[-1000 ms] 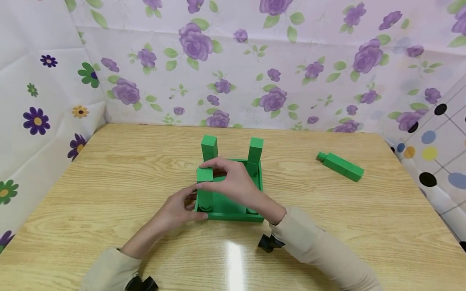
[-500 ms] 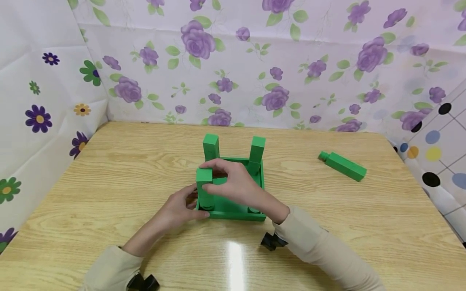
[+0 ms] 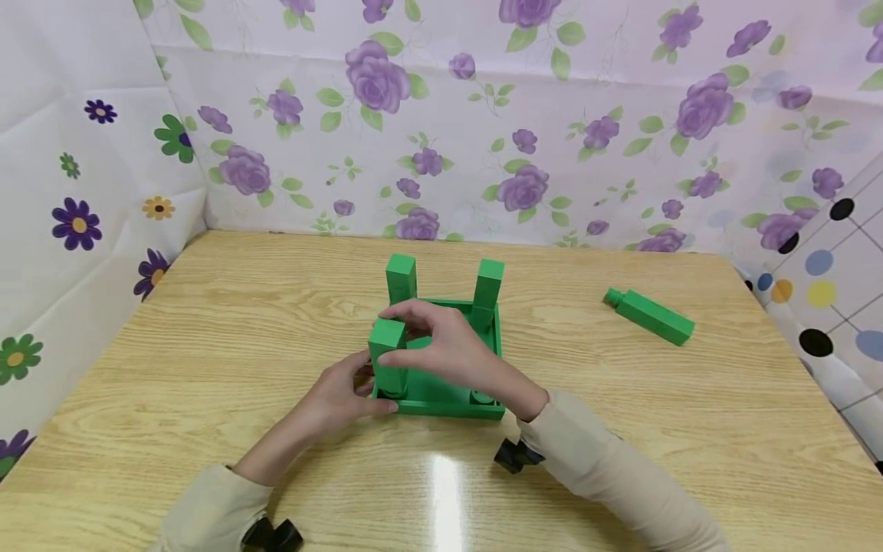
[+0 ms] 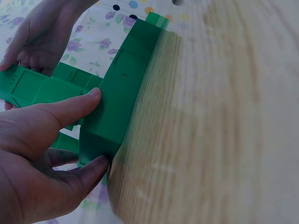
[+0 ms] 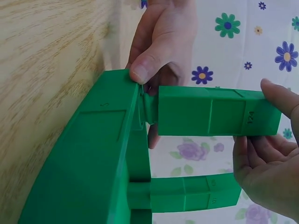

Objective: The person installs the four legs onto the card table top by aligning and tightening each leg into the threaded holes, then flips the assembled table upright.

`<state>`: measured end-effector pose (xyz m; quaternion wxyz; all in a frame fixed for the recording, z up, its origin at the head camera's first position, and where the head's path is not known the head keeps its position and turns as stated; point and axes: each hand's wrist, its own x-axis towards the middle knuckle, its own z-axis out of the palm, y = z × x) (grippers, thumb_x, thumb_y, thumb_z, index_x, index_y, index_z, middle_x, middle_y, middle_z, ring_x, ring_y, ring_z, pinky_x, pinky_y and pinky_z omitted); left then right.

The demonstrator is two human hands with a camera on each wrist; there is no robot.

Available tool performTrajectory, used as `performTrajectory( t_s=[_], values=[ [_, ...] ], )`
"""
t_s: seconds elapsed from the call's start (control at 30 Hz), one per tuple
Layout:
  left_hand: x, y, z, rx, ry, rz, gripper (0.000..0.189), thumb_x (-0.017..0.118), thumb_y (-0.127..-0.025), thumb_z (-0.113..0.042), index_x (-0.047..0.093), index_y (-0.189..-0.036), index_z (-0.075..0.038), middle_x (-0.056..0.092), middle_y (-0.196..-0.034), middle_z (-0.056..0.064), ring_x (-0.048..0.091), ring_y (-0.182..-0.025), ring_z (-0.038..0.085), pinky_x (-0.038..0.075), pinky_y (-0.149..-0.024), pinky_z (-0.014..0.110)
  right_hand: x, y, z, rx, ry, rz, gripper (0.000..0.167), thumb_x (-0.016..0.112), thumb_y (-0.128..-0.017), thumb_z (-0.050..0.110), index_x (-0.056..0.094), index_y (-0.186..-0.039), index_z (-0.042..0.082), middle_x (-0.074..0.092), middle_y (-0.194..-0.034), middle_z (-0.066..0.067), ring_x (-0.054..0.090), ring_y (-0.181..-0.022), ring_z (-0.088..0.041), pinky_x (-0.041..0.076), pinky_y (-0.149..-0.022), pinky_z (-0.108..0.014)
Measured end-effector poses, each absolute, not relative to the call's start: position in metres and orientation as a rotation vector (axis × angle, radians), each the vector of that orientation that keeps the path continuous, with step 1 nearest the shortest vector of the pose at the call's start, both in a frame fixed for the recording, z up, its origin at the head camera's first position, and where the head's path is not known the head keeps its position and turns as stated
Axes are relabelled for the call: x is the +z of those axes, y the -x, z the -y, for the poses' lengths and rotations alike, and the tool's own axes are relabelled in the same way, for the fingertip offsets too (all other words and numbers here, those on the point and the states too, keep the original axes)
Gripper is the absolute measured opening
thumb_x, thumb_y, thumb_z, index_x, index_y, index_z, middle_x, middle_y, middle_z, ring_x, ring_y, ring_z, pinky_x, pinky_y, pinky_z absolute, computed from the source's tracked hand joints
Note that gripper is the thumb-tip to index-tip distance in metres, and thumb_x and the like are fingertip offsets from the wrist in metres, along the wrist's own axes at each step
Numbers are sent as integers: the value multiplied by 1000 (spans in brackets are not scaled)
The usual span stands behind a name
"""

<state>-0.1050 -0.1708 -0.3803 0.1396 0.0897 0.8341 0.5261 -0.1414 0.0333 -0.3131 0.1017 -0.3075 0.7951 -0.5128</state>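
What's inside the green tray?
Green posts stand at both far corners; the right hand holds another post at near-left. Near-right shows a round fitting. That hand covers part of the tray floor, hiding anything there.

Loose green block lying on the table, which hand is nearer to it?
Right. The right hand, pinching an upright block, is left of the loose block; the left hand, gripping the tray at its near left corner, is farther left.
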Motion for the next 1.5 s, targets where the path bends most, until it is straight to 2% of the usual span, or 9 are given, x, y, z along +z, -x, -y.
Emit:
performTrajectory(
  t_s=[0.17, 0.27, 0.37, 0.5, 0.63, 0.83, 0.93, 1.2, 1.5],
  values=[
    [-379, 104, 170, 1507, -268, -2424, 77, 82, -79, -18, 43, -144, -6, 49, -138, 16, 48, -126, 37, 43, -102, 48, -315, 142, -30, -1522, 923, -2361, 51, 81, -81, 22, 60, -127, 11, 60, -123, 2, 56, -106, -13, 49, -90, -27],
    [-380, 105, 171, 1505, -266, -2425, 77, 82, -79, -17, 42, -144, -4, 46, -141, 18, 47, -126, 38, 42, -103, 48, -317, 143, -27, -1532, 908, -2373, 50, 82, -79, 23, 61, -123, 11, 61, -118, 2, 55, -106, -13, 50, -89, -27],
    [-380, 105, 171, 1506, -257, -2421, 77, 81, -80, -16, 42, -144, -4, 44, -143, 19, 46, -127, 38, 42, -103, 48, -319, 143, -23, -1523, 861, -2396, 47, 83, -78, 25, 60, -116, 12, 58, -104, 3, 53, -93, -11, 49, -80, -25],
    [-380, 105, 171, 1508, -248, -2415, 78, 81, -80, -16, 40, -146, -4, 42, -144, 19, 44, -128, 38, 41, -103, 48, -321, 141, -20, -1494, 829, -2440, 45, 83, -78, 28, 55, -109, 14, 46, -85, -1, 42, -77, -14, 35, -64, -25],
    [-380, 105, 171, 1502, -244, -2420, 78, 81, -80, -17, 41, -145, -4, 42, -145, 19, 44, -129, 38, 41, -104, 49, -322, 140, -18, -1503, 844, -2471, 44, 82, -79, 29, 55, -110, 14, 44, -79, -2, 39, -73, -16, 33, -61, -25],
    [-380, 105, 170, 1491, -233, -2425, 78, 81, -80, -17, 41, -146, -4, 41, -145, 19, 45, -128, 39, 42, -103, 48, -324, 141, -20, -1557, 859, -2422, 46, 82, -80, 25, 57, -117, 12, 59, -94, 3, 55, -84, -12, 49, -71, -26],
    [-380, 105, 170, 1476, -220, -2434, 80, 82, -80, -17, 39, -146, -4, 41, -145, 20, 46, -127, 40, 43, -102, 47, -324, 143, -23, -1599, 879, -2330, 44, 80, -82, 22, 57, -119, 11, 61, -101, 1, 59, -92, -12, 52, -78, -28],
    [-381, 106, 169, 1482, -260, -2437, 84, 82, -80, -16, 36, -148, -3, 48, -139, 20, 48, -125, 37, 44, -102, 46, -320, 152, -35, -1540, 1014, -2182, 49, 72, -89, 18, 55, -134, 11, 57, -130, -1, 57, -111, -12, 48, -95, -27],
    [-380, 105, 169, 1490, -262, -2442, 85, 83, -79, -16, 35, -148, 0, 49, -136, 20, 50, -124, 36, 44, -102, 45, -316, 162, -46, -1472, 1056, -2052, 52, 65, -93, 10, 49, -143, 10, 54, -138, -2, 54, -120, -13, 47, -98, -27]
  ],
)
